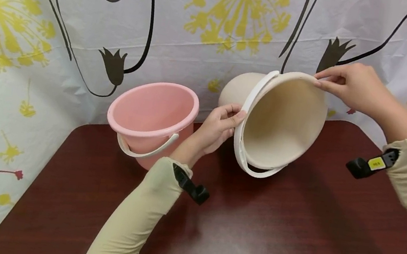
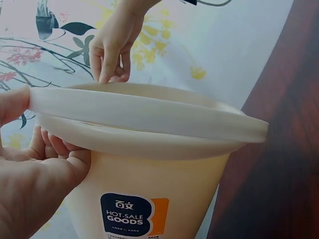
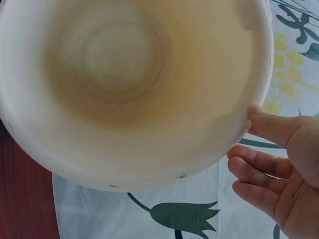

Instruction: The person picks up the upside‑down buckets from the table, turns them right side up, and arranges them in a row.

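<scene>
A cream bucket is tilted on its side, its round mouth facing the head camera and its base toward the back left. My left hand grips the left side of its rim, thumb over the white handle that lies along the rim. At the upper right, my right hand pinches the rim between thumb and fingertips. The right wrist view looks into the bucket, where I see nothing inside. A dark and orange label marks its outer wall. Whether the bucket touches the table is unclear.
A pink bucket stands upright left of the cream one, its pale handle hanging at the front. Both are on a dark red-brown table. A white cloth with yellow flowers hangs behind.
</scene>
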`<action>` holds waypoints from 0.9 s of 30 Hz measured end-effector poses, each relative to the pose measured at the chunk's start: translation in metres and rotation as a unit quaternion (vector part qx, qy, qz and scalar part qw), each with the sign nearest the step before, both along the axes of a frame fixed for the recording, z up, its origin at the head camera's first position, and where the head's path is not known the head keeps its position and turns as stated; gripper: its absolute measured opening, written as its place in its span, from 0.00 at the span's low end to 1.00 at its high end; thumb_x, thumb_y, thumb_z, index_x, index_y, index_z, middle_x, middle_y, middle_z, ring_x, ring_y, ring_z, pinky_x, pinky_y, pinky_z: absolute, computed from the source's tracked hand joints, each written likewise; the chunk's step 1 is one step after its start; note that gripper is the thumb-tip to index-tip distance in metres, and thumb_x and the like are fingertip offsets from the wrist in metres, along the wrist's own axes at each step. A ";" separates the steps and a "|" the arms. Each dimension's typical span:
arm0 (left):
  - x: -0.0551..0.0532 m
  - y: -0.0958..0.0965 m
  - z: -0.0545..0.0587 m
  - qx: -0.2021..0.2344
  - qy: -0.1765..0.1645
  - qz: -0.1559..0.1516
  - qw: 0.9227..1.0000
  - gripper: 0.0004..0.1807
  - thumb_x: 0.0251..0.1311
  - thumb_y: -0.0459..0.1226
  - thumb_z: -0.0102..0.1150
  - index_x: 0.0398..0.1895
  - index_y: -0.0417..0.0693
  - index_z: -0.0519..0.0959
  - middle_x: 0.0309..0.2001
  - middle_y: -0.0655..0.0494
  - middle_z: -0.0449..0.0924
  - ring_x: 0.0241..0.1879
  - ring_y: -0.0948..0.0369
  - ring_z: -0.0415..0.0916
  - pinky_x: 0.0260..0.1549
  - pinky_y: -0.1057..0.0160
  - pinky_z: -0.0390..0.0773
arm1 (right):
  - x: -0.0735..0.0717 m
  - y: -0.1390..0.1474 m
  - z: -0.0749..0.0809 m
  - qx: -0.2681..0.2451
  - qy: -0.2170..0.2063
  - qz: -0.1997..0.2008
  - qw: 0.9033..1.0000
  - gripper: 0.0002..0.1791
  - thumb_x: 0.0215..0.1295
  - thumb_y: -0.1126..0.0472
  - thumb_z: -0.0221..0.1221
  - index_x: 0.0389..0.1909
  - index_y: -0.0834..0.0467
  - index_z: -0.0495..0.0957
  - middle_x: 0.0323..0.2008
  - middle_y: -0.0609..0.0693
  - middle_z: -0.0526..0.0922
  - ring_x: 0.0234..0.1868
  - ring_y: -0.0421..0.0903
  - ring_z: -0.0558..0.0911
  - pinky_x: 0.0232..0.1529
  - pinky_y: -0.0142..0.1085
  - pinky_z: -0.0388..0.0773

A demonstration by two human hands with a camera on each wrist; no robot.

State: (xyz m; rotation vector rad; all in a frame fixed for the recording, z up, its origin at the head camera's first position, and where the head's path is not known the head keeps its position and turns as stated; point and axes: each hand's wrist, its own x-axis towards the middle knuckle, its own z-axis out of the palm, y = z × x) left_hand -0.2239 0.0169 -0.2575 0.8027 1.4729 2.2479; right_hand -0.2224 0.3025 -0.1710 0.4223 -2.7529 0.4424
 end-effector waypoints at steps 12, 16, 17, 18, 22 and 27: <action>-0.001 0.003 -0.013 0.082 -0.088 0.012 0.993 0.15 0.69 0.30 0.34 0.30 0.45 0.74 0.30 0.56 0.73 0.32 0.64 0.71 0.33 0.65 0.71 | -0.016 0.002 -0.014 0.002 0.008 -0.006 1.000 0.19 0.66 0.53 0.53 0.49 0.62 0.77 0.30 0.58 0.81 0.15 0.46 0.71 0.14 0.37 0.68; -0.001 0.000 -0.016 0.109 -0.109 0.011 0.988 0.17 0.70 0.32 0.33 0.33 0.47 0.76 0.33 0.56 0.75 0.35 0.64 0.72 0.37 0.65 0.71 | -0.019 0.007 -0.019 -0.003 0.024 -0.007 1.000 0.17 0.64 0.56 0.56 0.48 0.63 0.78 0.31 0.59 0.82 0.23 0.36 0.72 0.22 0.32 0.64; -0.002 -0.001 -0.016 0.112 -0.111 0.009 0.987 0.17 0.70 0.33 0.33 0.34 0.47 0.77 0.33 0.56 0.76 0.35 0.64 0.72 0.38 0.65 0.71 | -0.019 0.008 -0.020 -0.009 0.024 -0.007 1.000 0.17 0.63 0.56 0.57 0.48 0.64 0.78 0.32 0.60 0.83 0.24 0.33 0.71 0.24 0.31 0.63; -0.002 -0.002 -0.016 0.117 -0.112 0.008 0.987 0.17 0.70 0.33 0.33 0.34 0.47 0.77 0.33 0.56 0.76 0.35 0.63 0.72 0.38 0.65 0.71 | -0.019 0.009 -0.021 -0.016 0.023 -0.008 1.000 0.17 0.63 0.56 0.57 0.48 0.64 0.78 0.33 0.60 0.83 0.24 0.30 0.71 0.24 0.30 0.63; -0.002 -0.005 -0.018 0.141 -0.120 0.000 0.983 0.19 0.71 0.35 0.32 0.34 0.47 0.79 0.32 0.57 0.77 0.35 0.64 0.72 0.39 0.65 0.71 | -0.017 0.012 -0.025 -0.040 0.025 -0.007 0.999 0.17 0.61 0.58 0.59 0.47 0.64 0.79 0.32 0.61 0.83 0.22 0.23 0.68 0.24 0.27 0.63; -0.001 -0.008 -0.019 0.175 -0.151 -0.001 0.973 0.19 0.71 0.36 0.32 0.37 0.47 0.78 0.35 0.58 0.79 0.39 0.64 0.74 0.43 0.64 0.70 | -0.012 0.018 -0.032 -0.070 0.012 -0.006 0.997 0.17 0.60 0.59 0.59 0.47 0.65 0.78 0.29 0.60 0.83 0.21 0.23 0.70 0.24 0.24 0.63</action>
